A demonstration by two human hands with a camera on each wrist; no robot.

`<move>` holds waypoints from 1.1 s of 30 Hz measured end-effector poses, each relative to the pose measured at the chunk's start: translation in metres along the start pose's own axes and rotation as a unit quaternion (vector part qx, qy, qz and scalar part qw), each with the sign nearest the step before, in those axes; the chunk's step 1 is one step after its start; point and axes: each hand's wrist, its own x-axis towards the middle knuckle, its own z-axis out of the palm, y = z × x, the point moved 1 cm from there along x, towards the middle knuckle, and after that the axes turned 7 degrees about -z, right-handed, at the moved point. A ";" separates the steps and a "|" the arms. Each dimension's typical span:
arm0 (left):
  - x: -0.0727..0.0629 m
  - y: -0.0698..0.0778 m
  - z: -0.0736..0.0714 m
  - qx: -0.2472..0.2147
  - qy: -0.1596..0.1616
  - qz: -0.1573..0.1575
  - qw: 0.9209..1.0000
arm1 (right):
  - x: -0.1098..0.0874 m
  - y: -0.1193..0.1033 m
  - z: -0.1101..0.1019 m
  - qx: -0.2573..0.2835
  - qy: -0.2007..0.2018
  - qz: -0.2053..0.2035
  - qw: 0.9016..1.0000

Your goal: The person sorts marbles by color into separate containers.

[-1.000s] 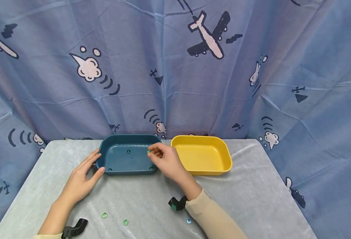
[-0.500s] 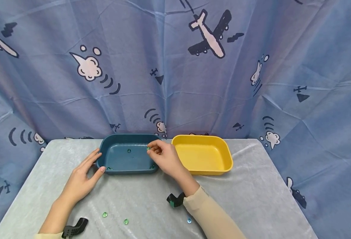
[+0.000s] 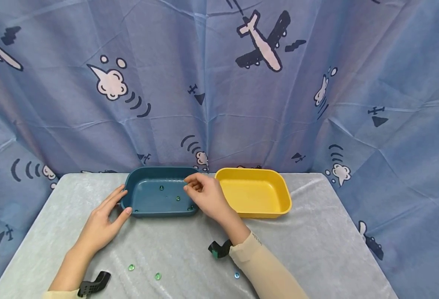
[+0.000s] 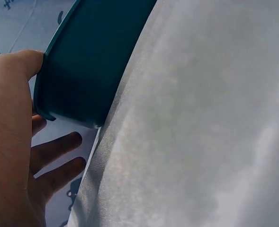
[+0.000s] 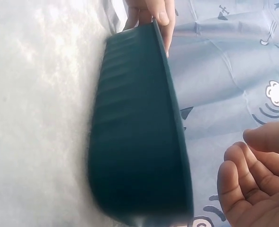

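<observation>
My right hand point(image 3: 207, 195) hovers over the right end of a dark teal tray point(image 3: 156, 203). Its fingers are loosely bent, the thumb stands apart from them, and nothing shows between them. Below and left of the fingertips a small green glass bead point(image 3: 178, 198) lies on the tray's floor. Another bead point(image 3: 161, 188) sits farther back, and a few more lie near the front corners. At the tray's left end my left hand point(image 3: 101, 226) touches the rim, its fingers fairly straight and spread. In the left wrist view the thumb point(image 4: 32, 61) rests on that rim.
A yellow tray point(image 3: 251, 199) stands just right of the teal one. On the grey cloth in front lie two light green beads point(image 3: 131, 267) and a blue bead point(image 3: 237, 275), close to my right sleeve point(image 3: 264, 265). A blue patterned curtain point(image 3: 159, 83) hangs behind the table.
The green bead that my right fingers pinched is out of them and now lies in the teal tray. The left hand has stayed at the tray's rim.
</observation>
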 end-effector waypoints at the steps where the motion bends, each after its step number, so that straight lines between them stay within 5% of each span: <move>1: 0.000 0.000 0.000 0.001 0.000 -0.001 1.000 | -0.001 -0.001 0.000 0.001 -0.001 0.000 1.000; 11: -0.001 0.000 0.001 0.004 -0.002 -0.001 1.000 | -0.014 -0.011 0.002 0.010 -0.010 -0.019 1.000; 33: 0.000 0.000 0.000 -0.002 -0.002 -0.003 1.000 | -0.058 -0.043 0.035 0.052 -0.135 -0.062 0.988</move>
